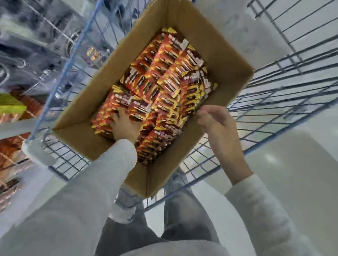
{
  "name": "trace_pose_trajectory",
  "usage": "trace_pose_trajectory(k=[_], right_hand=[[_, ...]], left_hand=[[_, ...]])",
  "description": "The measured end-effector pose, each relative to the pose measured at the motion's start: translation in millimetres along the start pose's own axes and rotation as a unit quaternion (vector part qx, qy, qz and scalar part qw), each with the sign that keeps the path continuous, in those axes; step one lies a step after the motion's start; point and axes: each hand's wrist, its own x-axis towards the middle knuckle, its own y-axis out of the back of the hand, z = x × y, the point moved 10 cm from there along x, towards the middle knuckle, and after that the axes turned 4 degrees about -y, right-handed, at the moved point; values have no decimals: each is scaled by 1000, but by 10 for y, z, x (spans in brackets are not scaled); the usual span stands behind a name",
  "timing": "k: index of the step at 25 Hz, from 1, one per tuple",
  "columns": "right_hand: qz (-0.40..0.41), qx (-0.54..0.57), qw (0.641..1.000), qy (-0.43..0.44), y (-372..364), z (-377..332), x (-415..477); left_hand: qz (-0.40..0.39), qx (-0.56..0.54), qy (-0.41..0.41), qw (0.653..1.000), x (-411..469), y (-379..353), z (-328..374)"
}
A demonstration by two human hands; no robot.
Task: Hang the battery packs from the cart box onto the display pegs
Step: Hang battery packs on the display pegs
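Nearest you, your left hand (124,126) is down inside the cardboard box (221,51), fingertips pushed into the near-left row of battery packs (166,77); the blur hides whether they have closed round a bundle, so I cannot tell if you have a hold. Your right hand (217,122) hangs over the box's near-right wall, fingers loosely curled with nothing in them. The packs sit tightly in overlapping rows and fill the box, which rests in the wire cart (283,100). Tight packing is likely your trouble: pull one bundle and its card edges may snag the neighbours, dragging loose packs over the rim and through the cart's wires to the floor. Take too thick a stack and the outer cards may slide out of your fingers. The box itself may shift if nothing steadies it. Beyond the cart's left side, the shelves (3,112) are blurred, and no pegs are clear.
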Motion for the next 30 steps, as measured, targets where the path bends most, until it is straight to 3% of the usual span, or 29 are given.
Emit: trace_pose_trajectory(k=[4,8,12,15,18,22,25,30], right_hand=[[-20,-9,999,-24,-162,-54,313],[-33,-118,991,-49,-459,-87,941],[-64,-254,961,-91,-714,78,1542],[-79,-273,949,-138,-745,308,1792],[-55,-222,965,-127,-740,440,1893],[-12,-176,979,-98,-641,423,1826],[-45,-192,976,-91,-684,344,1713],[-119,-204,972,3,-706,35,1273]], left_hand=[[30,55,7,998,-10,40,57],[40,-106,-12,994,-196,180,-64],[69,-252,-25,965,-720,523,-52],[47,-396,-1,917,-1121,702,-56],[33,-519,49,853,-1422,687,-181],[10,-613,126,780,-1722,475,-304],[-8,-661,157,733,-1862,399,-306],[-14,-676,116,728,-1991,626,-262]])
